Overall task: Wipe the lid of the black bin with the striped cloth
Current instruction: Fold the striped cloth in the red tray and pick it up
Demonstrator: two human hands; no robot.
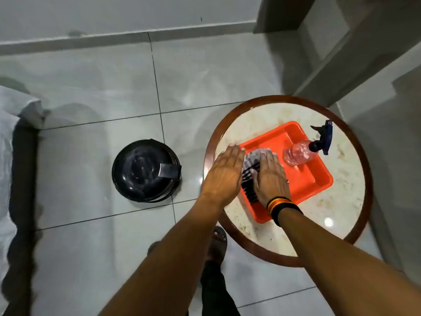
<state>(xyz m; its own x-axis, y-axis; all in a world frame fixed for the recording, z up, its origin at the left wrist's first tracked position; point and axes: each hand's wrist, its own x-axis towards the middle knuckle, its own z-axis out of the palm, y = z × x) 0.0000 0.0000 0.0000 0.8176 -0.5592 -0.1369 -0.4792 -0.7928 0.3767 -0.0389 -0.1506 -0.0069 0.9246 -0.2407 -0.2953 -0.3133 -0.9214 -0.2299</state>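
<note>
Cloth: the striped cloth (250, 173) lies in the near-left part of an orange tray (305, 179), at about 4 o'clock from the middle of the view; dark and pale stripes show between the two hands, the rest is covered.
Right hand: the right hand (271, 179) lies palm down on the cloth, fingers stretched out flat and together, pointing toward 12 o'clock; not curled around the fabric, so pressing rather than gripping. A wristband (282, 207) in black, yellow and red circles the wrist.
Left hand: the left hand (224, 172) is flat with fingers straight and released, at 9 o'clock of the cloth, over the tray's left edge and the table rim; whether it touches the cloth cannot be told.
Bin: the black bin (145, 171) stands on the floor at 9 o'clock of the hands, well apart from the cloth, its glossy domed lid (136, 167) closed, with a flat tab at its 3 o'clock edge.
Tray: besides the cloth it holds a clear spray bottle (298, 153) lying on its side, blue trigger head pointing toward 2 o'clock past the tray rim.
Table: a round table (341, 201) with a pale stone-like top and dark wooden rim carries the tray.
Floor: pale glossy tiles (91, 156); a sandalled foot (217, 240) shows at 6 o'clock below the table edge.
</note>
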